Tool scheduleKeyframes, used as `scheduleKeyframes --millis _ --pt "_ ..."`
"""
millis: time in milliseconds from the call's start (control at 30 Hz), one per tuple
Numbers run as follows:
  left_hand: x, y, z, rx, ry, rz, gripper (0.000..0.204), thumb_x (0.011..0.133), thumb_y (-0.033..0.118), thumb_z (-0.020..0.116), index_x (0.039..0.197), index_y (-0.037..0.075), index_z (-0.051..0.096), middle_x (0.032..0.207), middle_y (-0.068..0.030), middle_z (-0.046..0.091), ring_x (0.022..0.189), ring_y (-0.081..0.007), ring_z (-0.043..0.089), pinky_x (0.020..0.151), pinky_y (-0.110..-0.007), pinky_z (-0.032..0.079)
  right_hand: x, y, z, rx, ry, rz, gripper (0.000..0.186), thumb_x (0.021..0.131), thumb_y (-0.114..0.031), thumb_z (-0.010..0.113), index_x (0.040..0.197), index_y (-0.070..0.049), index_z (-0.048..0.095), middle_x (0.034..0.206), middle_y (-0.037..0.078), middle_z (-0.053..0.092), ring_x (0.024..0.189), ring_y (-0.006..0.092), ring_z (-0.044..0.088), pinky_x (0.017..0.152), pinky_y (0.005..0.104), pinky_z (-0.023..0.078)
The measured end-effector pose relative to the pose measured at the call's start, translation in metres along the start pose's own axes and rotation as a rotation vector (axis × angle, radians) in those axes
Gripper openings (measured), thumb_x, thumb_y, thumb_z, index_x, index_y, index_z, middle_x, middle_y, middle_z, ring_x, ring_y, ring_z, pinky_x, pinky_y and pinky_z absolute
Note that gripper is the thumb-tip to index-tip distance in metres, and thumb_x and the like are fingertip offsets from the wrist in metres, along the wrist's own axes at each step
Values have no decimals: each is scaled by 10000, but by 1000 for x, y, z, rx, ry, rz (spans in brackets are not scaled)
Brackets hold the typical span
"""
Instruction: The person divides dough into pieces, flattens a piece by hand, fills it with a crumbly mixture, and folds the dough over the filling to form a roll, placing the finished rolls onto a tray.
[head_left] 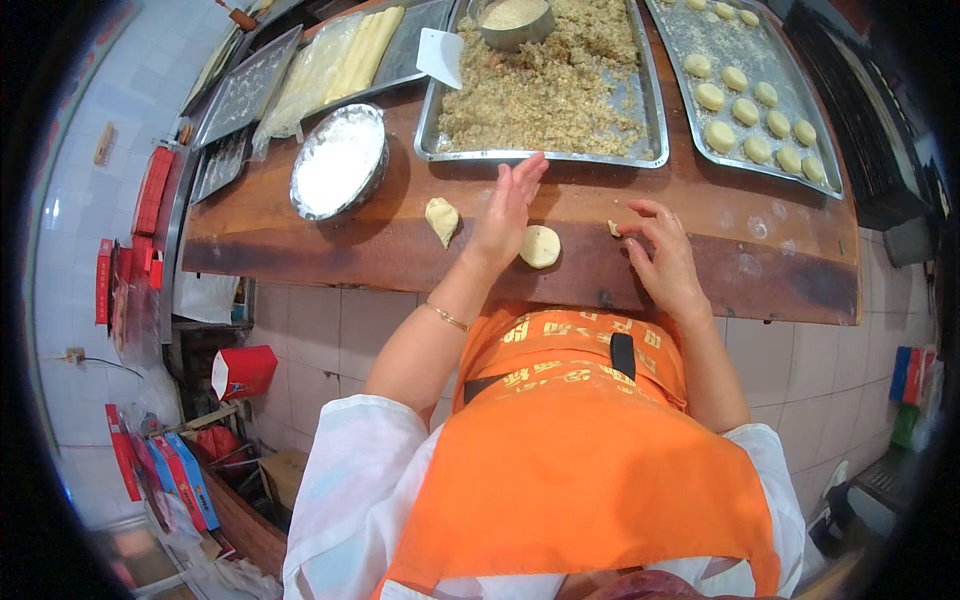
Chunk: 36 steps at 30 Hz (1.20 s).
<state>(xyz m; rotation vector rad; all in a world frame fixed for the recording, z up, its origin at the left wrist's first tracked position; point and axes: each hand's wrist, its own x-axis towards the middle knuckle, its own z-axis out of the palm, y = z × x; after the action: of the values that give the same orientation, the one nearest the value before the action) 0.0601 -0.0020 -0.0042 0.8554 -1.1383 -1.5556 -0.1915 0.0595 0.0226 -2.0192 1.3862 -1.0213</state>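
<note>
My left hand point(507, 210) stands on edge over the wooden table, its fingers stretched out and holding nothing. Close by its palm lies a flat round dough disc point(541, 247). To the left of that hand is a loose, pointed lump of dough point(441, 221). My right hand point(662, 258) is curled farther right, with a small bit of dough point(614, 228) at its fingertips. A large metal tray point(540, 155) of crumbly brown filling point(540, 95) sits beyond both hands.
A bowl of white flour point(340, 162) stands at left, near trays with long dough strips point(365, 55). In the filling tray are a round metal bowl point(514, 22) and a white scraper point(440, 57). Another tray point(705, 150) at right holds several round dough pieces point(745, 111).
</note>
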Motion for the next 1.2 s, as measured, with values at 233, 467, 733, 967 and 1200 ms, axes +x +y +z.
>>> scheduleKeyframes --millis 233,467,733,967,1200 --pt "-7 -8 14 719 13 78 690 1084 519 229 1550 16 303 1613 -169 310 1531 -319 200 1248 -445 128 -11 2 9 7 -49 50 161 860 -1 670 1016 -43 676 1297 148 572 1203 359 540 1003 429 467" --pt "-11 -20 38 1372 -125 215 709 1022 443 467 1555 19 272 1618 -185 290 1530 -324 211 1229 -496 155 -7 4 12 -36 -38 1 180 853 -3 674 1027 -47 684 1274 152 584 1196 363 544 1013 436 457" --pt "-59 0 19 1363 -37 113 671 881 276 738 1426 21 442 1431 -187 460 1361 -368 416 1104 -471 358 -3 2 11 61 -37 11 177 872 -15 664 1043 -53 683 1222 137 609 1149 354 571 922 418 506" --pt "-51 11 19 -320 232 -223 448 1058 296 446 1352 -40 489 1268 -212 608 1135 -366 620 971 -465 531 28 -32 18 288 -181 -12 445 818 -43 733 1241 -36 597 1182 164 602 1094 356 596 914 420 514" --pt "-25 -4 50 -415 268 -86 385 1110 303 349 1385 60 467 1362 -112 543 1254 -271 534 1064 -405 449 63 -49 20 -202 -115 -220 722 744 -192 815 1396 -93 520 1206 176 572 1087 371 547 962 464 468"
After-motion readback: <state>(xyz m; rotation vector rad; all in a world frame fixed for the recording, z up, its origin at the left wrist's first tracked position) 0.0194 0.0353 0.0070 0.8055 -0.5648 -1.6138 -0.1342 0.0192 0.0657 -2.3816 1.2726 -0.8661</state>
